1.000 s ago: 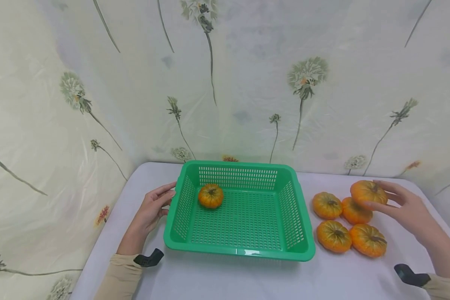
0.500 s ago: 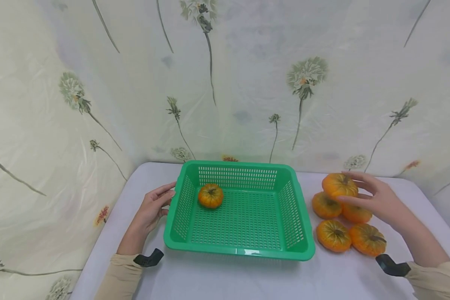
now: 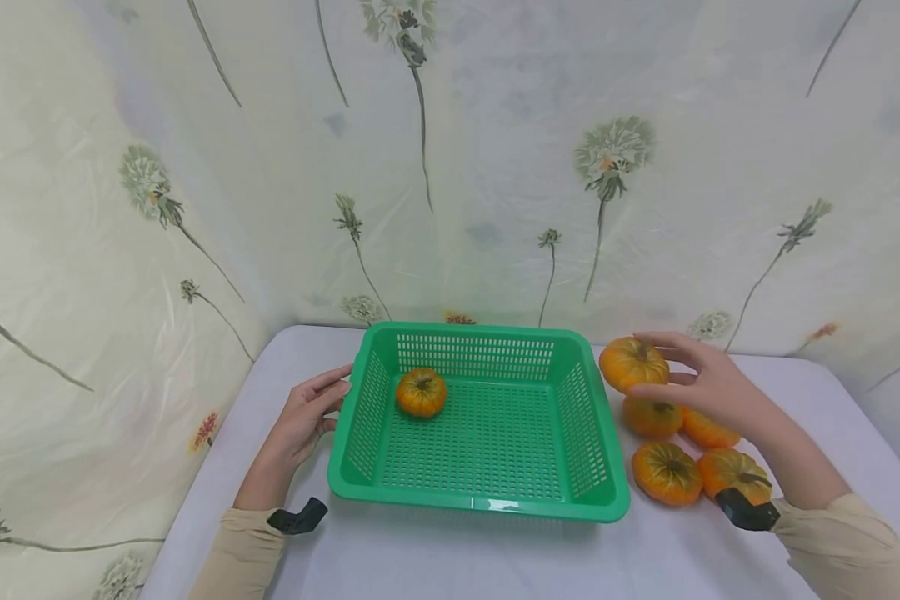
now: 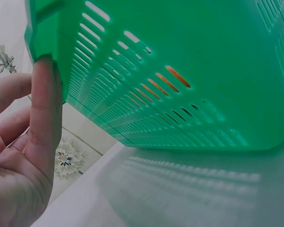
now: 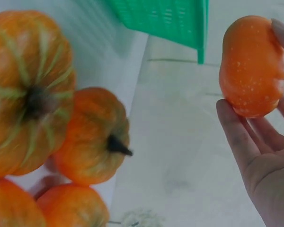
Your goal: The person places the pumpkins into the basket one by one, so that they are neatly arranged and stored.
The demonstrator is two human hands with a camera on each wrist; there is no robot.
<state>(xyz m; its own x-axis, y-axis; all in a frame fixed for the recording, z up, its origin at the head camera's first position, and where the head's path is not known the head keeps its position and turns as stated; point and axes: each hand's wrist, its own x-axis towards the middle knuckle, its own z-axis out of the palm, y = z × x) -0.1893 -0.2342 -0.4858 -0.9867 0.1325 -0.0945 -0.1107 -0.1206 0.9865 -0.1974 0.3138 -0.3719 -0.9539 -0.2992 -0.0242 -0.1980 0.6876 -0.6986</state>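
Note:
A small orange pumpkin (image 3: 633, 364) is held in my right hand (image 3: 693, 379), between the thumb and fingers, beside the right rim of the green basket (image 3: 472, 500). The right wrist view shows the held pumpkin (image 5: 253, 66) from its smooth side, raised off the table. My left hand (image 3: 309, 412) touches the basket's left rim with its fingers. In the left wrist view those fingers (image 4: 43, 101) rest fairly straight against the rim's outer side. Another pumpkin (image 3: 422, 392) sits inside the basket toward the left.
Several more pumpkins (image 3: 667, 473) stand close together on the white tabletop (image 3: 450, 558), right of the basket. My right hand and forearm partly cover this group. A flowered cloth (image 3: 495, 167) hangs behind and to the left of the table.
My right hand has carried its pumpkin leftward over the group, up to the basket's right rim. The left hand and the basket have stayed in place.

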